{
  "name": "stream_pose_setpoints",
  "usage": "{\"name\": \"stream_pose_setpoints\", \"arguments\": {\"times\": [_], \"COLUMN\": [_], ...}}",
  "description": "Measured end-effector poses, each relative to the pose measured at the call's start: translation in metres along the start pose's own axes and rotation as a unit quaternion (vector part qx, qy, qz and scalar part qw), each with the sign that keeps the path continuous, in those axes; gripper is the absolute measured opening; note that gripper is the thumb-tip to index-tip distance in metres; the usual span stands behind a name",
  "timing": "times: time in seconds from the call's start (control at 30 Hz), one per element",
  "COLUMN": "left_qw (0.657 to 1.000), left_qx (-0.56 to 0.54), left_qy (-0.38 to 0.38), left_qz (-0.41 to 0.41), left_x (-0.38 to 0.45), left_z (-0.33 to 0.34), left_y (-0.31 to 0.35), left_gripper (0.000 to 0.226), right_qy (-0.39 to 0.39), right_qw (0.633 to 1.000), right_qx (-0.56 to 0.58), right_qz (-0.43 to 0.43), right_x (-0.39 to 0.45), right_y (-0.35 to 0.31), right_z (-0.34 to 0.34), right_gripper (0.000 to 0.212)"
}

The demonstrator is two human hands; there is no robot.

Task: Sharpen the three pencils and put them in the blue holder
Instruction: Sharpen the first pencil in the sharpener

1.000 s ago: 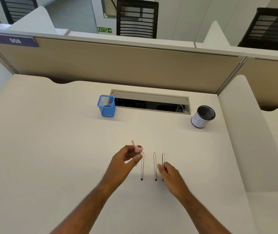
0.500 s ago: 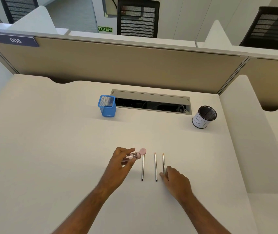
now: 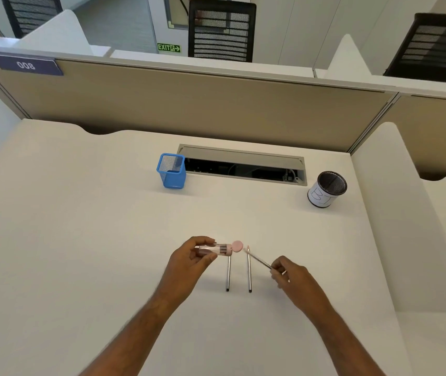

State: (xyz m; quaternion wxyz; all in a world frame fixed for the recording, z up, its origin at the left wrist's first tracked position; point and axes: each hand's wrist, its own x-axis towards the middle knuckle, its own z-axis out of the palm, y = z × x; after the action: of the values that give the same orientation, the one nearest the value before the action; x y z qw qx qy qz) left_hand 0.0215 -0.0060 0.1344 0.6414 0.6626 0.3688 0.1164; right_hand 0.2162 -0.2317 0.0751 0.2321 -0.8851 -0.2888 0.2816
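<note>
Left hand (image 3: 189,257) gripping a clear tube-shaped sharpener (image 3: 215,249), fingers (image 3: 202,241) curled over its top and thumb beneath. Body held level above the tabletop (image 3: 80,240), pink cap (image 3: 237,246) swung open at the right-hand end. Judged so held to present the mouth toward the other hand.

Right hand (image 3: 288,275) pinching one pencil (image 3: 259,260) near its back end, fingertips closed on the shaft. Pencil lifted off the tabletop and angled up and to the left, tip just beside the pink cap but not yet in it. Judged the approach to the first insertion; contact between tip and sharpener not confirmable.

Two further pencils lying flat and parallel on the tabletop, between the hands: one (image 3: 228,274) directly below the sharpener, its far end hidden behind it; the other (image 3: 249,272) just to the right, crossed near its tip by the lifted pencil. Neither touched. Laid side by side, tips pointing away, presumably for taking in turn.

Containers. Blue mesh holder (image 3: 171,172) upright at the far side of the tabletop, just left of the open cable tray (image 3: 243,160); nothing visible inside. Well apart from both hands, so a reach forward required for each delivery. Round dark mesh cup (image 3: 327,189) with a white paper wrap at far right; apparently empty, not part of the task. Sharpener barrel transparent; shavings, if any, too small to tell.

No pencil yet in the blue holder; all three steps outstanding, by appearance.
</note>
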Motion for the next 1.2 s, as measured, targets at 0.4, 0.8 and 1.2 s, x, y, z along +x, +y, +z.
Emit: {"name": "stream_pose_setpoints", "arguments": {"times": [0.4,0.8,1.2], "left_qw": [1.000,0.995,0.995], "left_qx": [-0.007,-0.094,-0.076], "left_qy": [0.009,-0.039,-0.065], "left_qz": [0.014,0.004,0.017], "left_x": [0.001,-0.003,0.002], "left_z": [-0.002,-0.009,-0.019], "left_y": [0.021,0.029,0.036], "left_gripper": [0.020,0.028,0.026], "right_qy": [0.085,0.141,0.039], "right_qw": [0.986,0.961,0.946], "right_qx": [0.038,0.175,0.314], "right_qz": [-0.139,-0.158,-0.073], "right_x": [-0.031,-0.037,-0.038], "right_y": [-0.048,-0.066,-0.067], "right_z": [-0.053,-0.057,-0.050], "right_gripper": [0.005,0.022,0.032]}}
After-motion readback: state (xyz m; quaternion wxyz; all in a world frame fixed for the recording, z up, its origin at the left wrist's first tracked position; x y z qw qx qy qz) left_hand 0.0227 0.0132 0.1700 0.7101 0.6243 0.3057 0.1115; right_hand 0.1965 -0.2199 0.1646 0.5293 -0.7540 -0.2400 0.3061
